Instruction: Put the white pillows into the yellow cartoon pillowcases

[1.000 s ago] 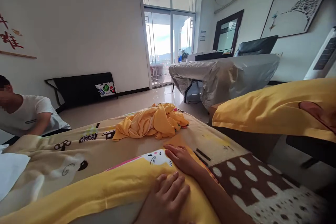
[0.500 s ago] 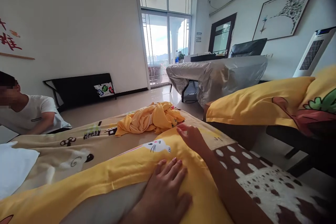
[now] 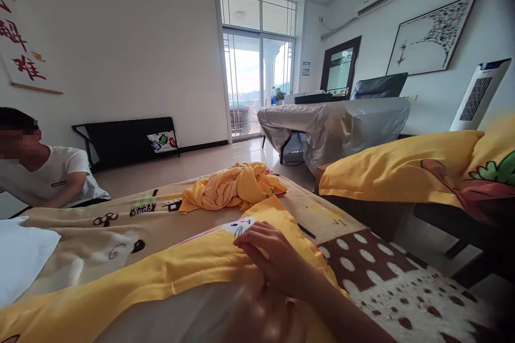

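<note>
A yellow cloth (image 3: 189,265) with a printed white cat face (image 3: 237,226) lies spread across the patterned blanket (image 3: 156,230). My right hand (image 3: 271,252) rests over this cloth beside the cat face, its fingers close together, stretched out and slightly bent. Below it, at the bottom of the view, is my left hand (image 3: 261,313), smeared by motion and partly hidden by the right arm. A greyish fabric area (image 3: 161,313) shows under the cloth's near edge. Beyond the cloth, a crumpled orange-yellow cloth (image 3: 233,187) lies in a heap.
At left sits a person in a white shirt (image 3: 72,171), near a white pillow-like thing (image 3: 24,257). Yellow bedding (image 3: 386,166) lies on dark furniture at right. Farther back stand a plastic-covered table (image 3: 322,123), a tower fan (image 3: 478,96) and a folded black frame (image 3: 120,142).
My right hand has moved left and nearer, covering part of the cat face. My left hand has drawn back toward the bottom edge and blurred. The view has tilted up slightly.
</note>
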